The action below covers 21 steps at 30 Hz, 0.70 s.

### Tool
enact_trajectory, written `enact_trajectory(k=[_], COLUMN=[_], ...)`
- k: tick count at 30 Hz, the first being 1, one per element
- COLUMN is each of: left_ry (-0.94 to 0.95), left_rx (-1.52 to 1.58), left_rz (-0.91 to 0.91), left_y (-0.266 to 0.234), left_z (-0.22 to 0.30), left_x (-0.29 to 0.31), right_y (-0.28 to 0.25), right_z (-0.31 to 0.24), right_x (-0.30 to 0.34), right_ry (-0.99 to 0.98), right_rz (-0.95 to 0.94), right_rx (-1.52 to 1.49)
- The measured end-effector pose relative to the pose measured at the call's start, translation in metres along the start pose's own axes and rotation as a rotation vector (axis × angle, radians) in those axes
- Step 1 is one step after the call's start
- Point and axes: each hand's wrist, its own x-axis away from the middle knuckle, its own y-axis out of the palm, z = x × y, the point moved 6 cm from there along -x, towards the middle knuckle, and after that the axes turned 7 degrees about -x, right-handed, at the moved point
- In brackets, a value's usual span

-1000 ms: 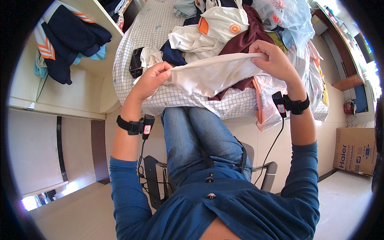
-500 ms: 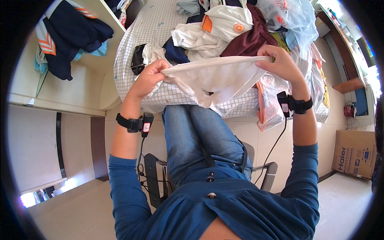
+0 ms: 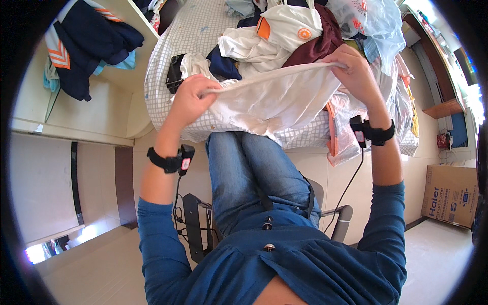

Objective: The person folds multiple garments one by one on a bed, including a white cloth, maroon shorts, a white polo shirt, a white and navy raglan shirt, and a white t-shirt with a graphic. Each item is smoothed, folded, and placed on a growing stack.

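A pair of white underpants (image 3: 272, 101) is stretched between my two hands above the near edge of the bed, its waistband pulled into a long line. My left hand (image 3: 195, 99) grips the left end of the band. The other end is pinched in my right hand (image 3: 353, 72), which is held higher. The lower part of the cloth hangs down in front of the checked sheet, close to my knees. Just behind my left hand lie a crumpled cream cloth (image 3: 194, 66) and a black phone-like object (image 3: 175, 71).
A heap with a white garment with an orange patch (image 3: 290, 28), a maroon cloth (image 3: 320, 47) and a plastic bag (image 3: 373, 30) covers the checked bed (image 3: 170, 40). Dark clothes (image 3: 94, 43) lie on the left shelf. A cardboard box (image 3: 450, 195) stands at right.
My right hand has risen and turned, and my left hand has rolled over and dropped slightly. The underpants' band now slants up to the right, with the cloth spread differently.
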Motion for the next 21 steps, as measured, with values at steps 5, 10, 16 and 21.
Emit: enact_trajectory(k=[5,10,16,21], left_ry=[0.399,0.284,-0.256,-0.55], left_rx=[-0.041,0.09,0.46,0.829], left_rz=[-0.232,-0.279,0.147,-0.104], left_y=[0.057,0.1,0.109,0.151], left_z=[0.082,0.107,0.07,0.045], left_x=[0.038,0.054,0.032,0.017], right_y=[0.023,0.089,0.115,0.115], right_z=[0.03,0.017,-0.01,-0.02], right_x=[0.015,0.029,0.03,0.037], right_ry=[0.246,0.298,0.356,0.466], right_rz=[0.532,0.188,0.093,0.004], right_rx=[-0.387,-1.755,-2.196,-2.306])
